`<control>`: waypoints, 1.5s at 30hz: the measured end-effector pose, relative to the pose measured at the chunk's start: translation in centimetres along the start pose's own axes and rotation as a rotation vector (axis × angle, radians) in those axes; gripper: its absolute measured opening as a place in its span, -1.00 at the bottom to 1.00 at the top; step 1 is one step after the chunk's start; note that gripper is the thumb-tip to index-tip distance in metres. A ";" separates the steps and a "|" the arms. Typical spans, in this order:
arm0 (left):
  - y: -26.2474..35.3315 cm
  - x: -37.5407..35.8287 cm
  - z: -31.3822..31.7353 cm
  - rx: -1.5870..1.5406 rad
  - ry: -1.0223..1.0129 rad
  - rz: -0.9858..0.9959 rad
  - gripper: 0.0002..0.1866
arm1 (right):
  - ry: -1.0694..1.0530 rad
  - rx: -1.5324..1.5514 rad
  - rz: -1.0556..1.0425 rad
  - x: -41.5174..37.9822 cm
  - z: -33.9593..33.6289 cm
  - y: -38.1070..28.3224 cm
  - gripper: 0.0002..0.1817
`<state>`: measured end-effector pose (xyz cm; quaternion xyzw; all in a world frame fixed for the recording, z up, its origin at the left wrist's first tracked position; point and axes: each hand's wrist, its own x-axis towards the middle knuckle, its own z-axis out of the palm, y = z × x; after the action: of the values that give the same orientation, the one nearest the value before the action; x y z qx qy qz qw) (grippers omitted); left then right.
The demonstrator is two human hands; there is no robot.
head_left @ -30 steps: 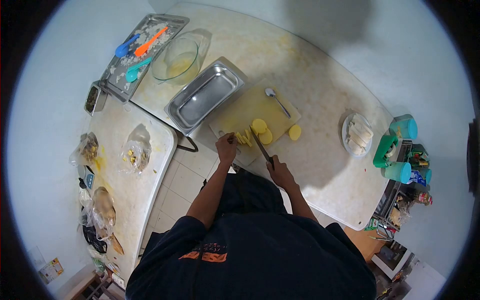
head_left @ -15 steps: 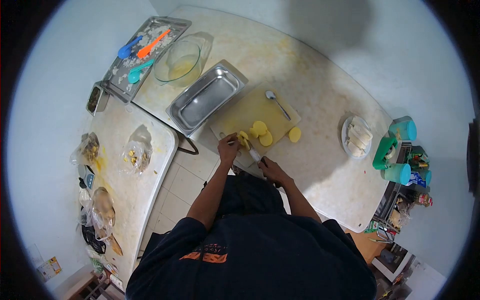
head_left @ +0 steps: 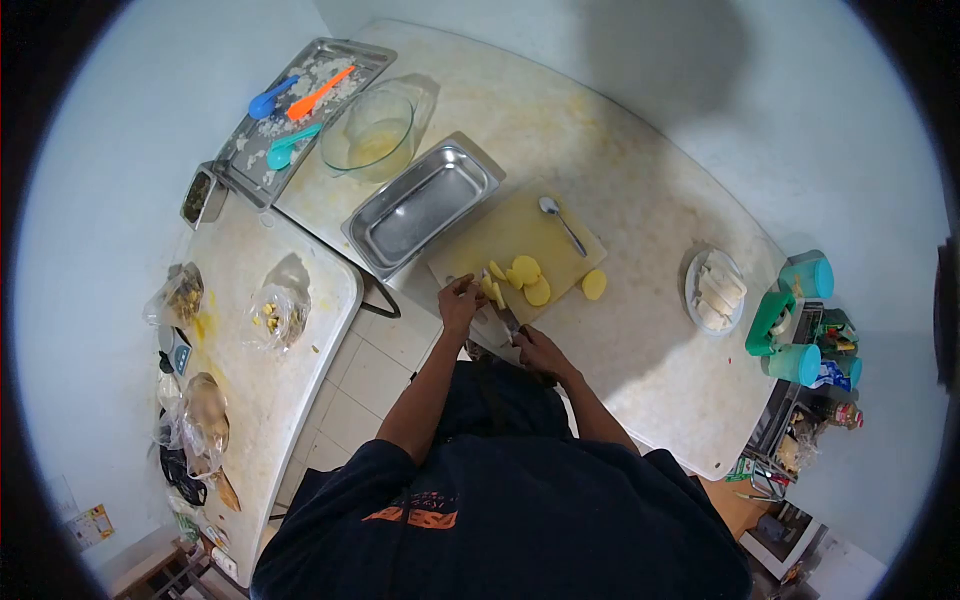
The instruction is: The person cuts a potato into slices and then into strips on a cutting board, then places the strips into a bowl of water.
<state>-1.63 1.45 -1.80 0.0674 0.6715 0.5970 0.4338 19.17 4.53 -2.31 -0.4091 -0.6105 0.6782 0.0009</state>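
My left hand [head_left: 459,304] has its fingers closed around the end of a peeled yellow potato [head_left: 488,287] near the front left of the cutting board [head_left: 463,250]. In my right hand [head_left: 541,353] is a knife [head_left: 508,319], its blade pointing up and left beside the potato. Several cut potato slices [head_left: 526,269] lie just beyond the held piece, some overlapping. One more potato slice [head_left: 594,285] sits at the board's right edge. A metal spoon [head_left: 563,226] rests on the far right part of the board.
Behind the board's left side stands a steel pan [head_left: 362,234], with a glass bowl [head_left: 326,150] farther back. A metal tray [head_left: 232,165] holds white bits and coloured spoons. To the right is a white plate [head_left: 692,290] of pale pieces. Plastic bags [head_left: 278,318] lie on the left table.
The knife blade has drawn back toward my body, away from the potato slices. A thin slice now stands slightly apart from the held potato. The whole view has shifted a little.
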 end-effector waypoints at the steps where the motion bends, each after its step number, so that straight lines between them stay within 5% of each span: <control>1: 0.6 -0.3 0.0 -0.036 -0.012 -0.016 -0.65 | -0.008 0.017 0.000 -0.1 -0.1 -0.3 -0.69; 8: 2.2 0.3 -0.5 -0.324 -0.009 0.016 -0.59 | -0.039 0.221 0.109 -0.1 0.3 -6.7 -0.73; 20: 2.6 0.4 -3.1 -0.246 0.115 0.017 -0.71 | -0.206 0.550 0.194 4.4 1.7 -19.0 -0.74; 27: 2.4 0.2 -3.3 -0.256 0.082 0.026 -0.71 | -0.244 0.563 0.139 6.4 1.7 -20.5 -0.75; 38: 3.7 -0.5 -2.5 -0.243 0.069 -0.021 -0.74 | -0.373 0.718 0.016 16.8 4.0 -34.0 -0.81; 41: 4.0 -0.9 -2.8 -0.246 0.082 -0.037 -0.74 | -0.265 0.553 -0.057 20.3 5.1 -34.8 -0.86; 45: 4.0 -0.6 -3.3 -0.234 0.095 -0.044 -0.73 | 0.016 -0.341 -0.354 23.6 5.4 -32.4 -0.61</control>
<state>-5.17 -0.21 1.64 -0.0267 0.6182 0.6642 0.4193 -15.67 20.19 11.04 -0.2954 -0.7782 0.5514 0.0553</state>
